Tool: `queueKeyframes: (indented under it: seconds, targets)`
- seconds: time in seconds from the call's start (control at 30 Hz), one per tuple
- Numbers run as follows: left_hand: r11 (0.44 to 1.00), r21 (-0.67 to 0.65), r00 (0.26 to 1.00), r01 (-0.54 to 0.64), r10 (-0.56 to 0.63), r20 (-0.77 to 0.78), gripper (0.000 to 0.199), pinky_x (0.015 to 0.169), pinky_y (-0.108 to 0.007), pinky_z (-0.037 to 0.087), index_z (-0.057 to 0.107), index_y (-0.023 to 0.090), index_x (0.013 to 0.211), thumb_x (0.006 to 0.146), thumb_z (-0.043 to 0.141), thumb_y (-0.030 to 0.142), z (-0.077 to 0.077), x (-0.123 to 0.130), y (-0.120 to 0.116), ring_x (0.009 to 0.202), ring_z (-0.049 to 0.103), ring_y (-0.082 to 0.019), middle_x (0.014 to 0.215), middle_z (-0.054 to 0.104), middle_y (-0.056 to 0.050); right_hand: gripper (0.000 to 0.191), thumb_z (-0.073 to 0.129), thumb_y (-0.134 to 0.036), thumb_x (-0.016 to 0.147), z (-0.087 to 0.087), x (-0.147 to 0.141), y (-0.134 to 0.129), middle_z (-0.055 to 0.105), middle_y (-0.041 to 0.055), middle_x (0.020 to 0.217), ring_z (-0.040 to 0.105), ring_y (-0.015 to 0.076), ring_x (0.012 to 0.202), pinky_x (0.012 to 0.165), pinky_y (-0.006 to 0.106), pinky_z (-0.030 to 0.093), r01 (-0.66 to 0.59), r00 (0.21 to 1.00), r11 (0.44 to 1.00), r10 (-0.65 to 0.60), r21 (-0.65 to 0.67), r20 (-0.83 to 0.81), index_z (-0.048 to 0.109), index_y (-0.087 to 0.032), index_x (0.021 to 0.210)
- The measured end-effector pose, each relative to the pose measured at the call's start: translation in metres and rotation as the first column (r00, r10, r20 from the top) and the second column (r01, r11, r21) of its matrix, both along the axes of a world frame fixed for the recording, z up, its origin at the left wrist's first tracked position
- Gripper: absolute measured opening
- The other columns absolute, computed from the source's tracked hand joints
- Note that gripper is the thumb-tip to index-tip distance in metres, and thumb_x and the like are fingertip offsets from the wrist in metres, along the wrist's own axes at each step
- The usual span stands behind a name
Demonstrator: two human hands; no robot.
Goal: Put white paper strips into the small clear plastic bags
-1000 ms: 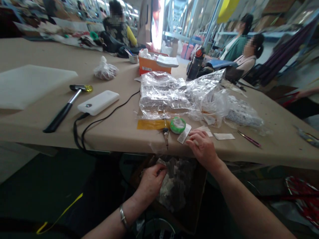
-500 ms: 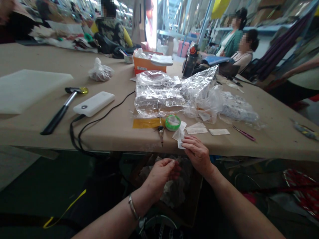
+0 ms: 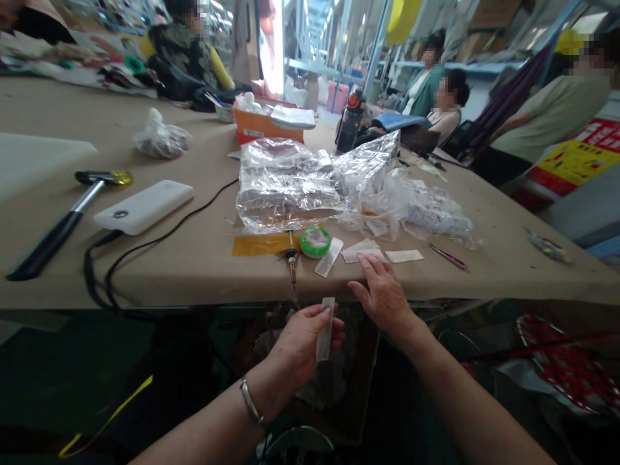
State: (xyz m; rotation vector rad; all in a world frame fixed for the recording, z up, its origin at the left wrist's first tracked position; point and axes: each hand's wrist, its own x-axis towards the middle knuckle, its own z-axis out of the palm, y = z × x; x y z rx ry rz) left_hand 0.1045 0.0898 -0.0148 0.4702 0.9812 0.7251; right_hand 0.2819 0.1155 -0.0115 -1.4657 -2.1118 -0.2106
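My left hand [image 3: 305, 336], with a bracelet at the wrist, pinches a narrow whitish strip [image 3: 325, 329] below the table's front edge. My right hand [image 3: 382, 290] rests at that edge, fingers apart, its fingertips touching a small fan of pale strips [image 3: 361, 250]. One more strip [image 3: 329, 257] lies left of the fan, and another [image 3: 404, 256] lies to its right. Beside them is a green round container [image 3: 315, 241] with pale contents. A pen-like tool with a metal tip [image 3: 291, 258] points toward the front edge, over amber tape [image 3: 259, 245].
Crumpled clear plastic bags [image 3: 290, 184] cover the middle of the table [image 3: 194, 284]. A hammer [image 3: 58, 236], a white cabled device [image 3: 144, 206] and a knotted bag [image 3: 162, 137] are left. Tweezers [image 3: 449, 257] lie right. An orange box [image 3: 266, 123] and bottle [image 3: 349, 119] stand behind. Several people are beyond.
The strip that was at my right fingertips is now in my left hand. My right hand has moved onto the fanned strips. The view has shifted to the right.
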Motion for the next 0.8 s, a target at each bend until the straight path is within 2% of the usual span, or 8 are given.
queueKeyframes:
  seconds: [0.1, 0.2, 0.37, 0.5, 0.57, 0.7, 0.8]
  targets:
    - [0.999, 0.008, 0.999, 0.048, -0.048, -0.021, 0.014, 0.049, -0.022, 0.047, 0.054, 0.012, 0.100, 0.088, 0.049, 0.017, -0.002, -0.002, -0.003, 0.052, 0.057, -0.012, 0.064, 0.060, -0.003, 0.051, 0.057, -0.041, 0.086, -0.002, 0.007, 0.010, 0.051, 0.0186, 0.126, 0.042, 0.0358, 0.118, 0.099, 0.052, 0.037, 0.098, 0.984, 0.994, -0.090, -0.045, 0.154, 0.051, -0.009, 0.126]
    - [0.998, 0.013, 0.998, 0.055, -0.054, -0.029, 0.007, 0.047, -0.021, 0.046, 0.052, 0.013, 0.092, 0.088, 0.049, 0.017, -0.005, -0.002, -0.006, 0.051, 0.057, -0.013, 0.064, 0.059, -0.003, 0.036, 0.056, -0.030, 0.088, -0.008, 0.012, 0.005, 0.055, 0.0139, 0.124, 0.045, 0.0324, 0.117, 0.099, 0.049, 0.037, 0.063, 0.987, 0.998, -0.058, -0.030, 0.148, 0.057, -0.013, 0.120]
    - [0.996, -0.005, 0.996, 0.086, -0.086, -0.019, 0.007, 0.050, -0.022, 0.049, 0.056, 0.010, 0.084, 0.085, 0.052, 0.015, -0.004, -0.001, -0.004, 0.054, 0.058, -0.013, 0.068, 0.061, -0.006, 0.012, 0.053, -0.020, 0.089, -0.016, 0.025, 0.000, 0.066, 0.0057, 0.102, 0.055, 0.0248, 0.107, 0.095, 0.043, 0.042, -0.037, 0.992, 0.998, 0.044, 0.060, -0.117, 0.065, -0.020, 0.091]
    - [0.996, -0.049, 0.997, 0.076, -0.074, 0.036, 0.013, 0.055, -0.027, 0.052, 0.060, 0.007, 0.089, 0.085, 0.051, 0.016, 0.003, -0.002, 0.001, 0.061, 0.061, -0.016, 0.076, 0.064, -0.011, 0.008, 0.056, -0.020, 0.088, -0.018, 0.022, -0.005, 0.067, 0.0053, 0.095, 0.059, 0.0218, 0.102, 0.091, 0.041, 0.046, -0.079, 0.924, 0.988, 0.124, 0.135, -0.362, 0.063, -0.021, 0.084]
    - [0.995, -0.076, 0.995, 0.072, -0.066, 0.080, 0.014, 0.055, -0.029, 0.052, 0.061, 0.006, 0.089, 0.085, 0.050, 0.015, 0.005, -0.002, 0.002, 0.061, 0.062, -0.018, 0.077, 0.064, -0.012, 0.007, 0.056, -0.017, 0.088, -0.018, 0.012, -0.016, 0.066, 0.0061, 0.099, 0.058, 0.0220, 0.105, 0.092, 0.042, 0.047, -0.171, 0.898, 0.971, 0.223, 0.166, -0.378, 0.062, -0.021, 0.088]
    - [0.998, -0.065, 0.966, 0.021, -0.003, 0.259, 0.012, 0.055, -0.026, 0.050, 0.063, 0.006, 0.083, 0.079, 0.052, 0.007, 0.002, -0.001, 0.002, 0.059, 0.060, -0.016, 0.074, 0.064, -0.010, 0.011, 0.054, -0.013, 0.088, -0.021, -0.014, -0.045, 0.066, 0.0064, 0.104, 0.054, 0.0222, 0.113, 0.098, 0.045, 0.043, -0.455, 0.855, 0.880, 0.474, 0.136, -0.211, 0.061, -0.020, 0.093]
    - [0.995, -0.095, 0.943, -0.024, 0.054, 0.328, 0.012, 0.056, -0.023, 0.048, 0.062, 0.006, 0.077, 0.077, 0.051, 0.003, -0.003, -0.001, 0.000, 0.058, 0.057, -0.013, 0.069, 0.061, -0.008, 0.011, 0.051, -0.012, 0.090, -0.024, -0.025, -0.057, 0.066, 0.0085, 0.102, 0.054, 0.0215, 0.113, 0.097, 0.043, 0.043, -0.518, 0.836, 0.850, 0.527, 0.099, -0.152, 0.061, -0.017, 0.090]
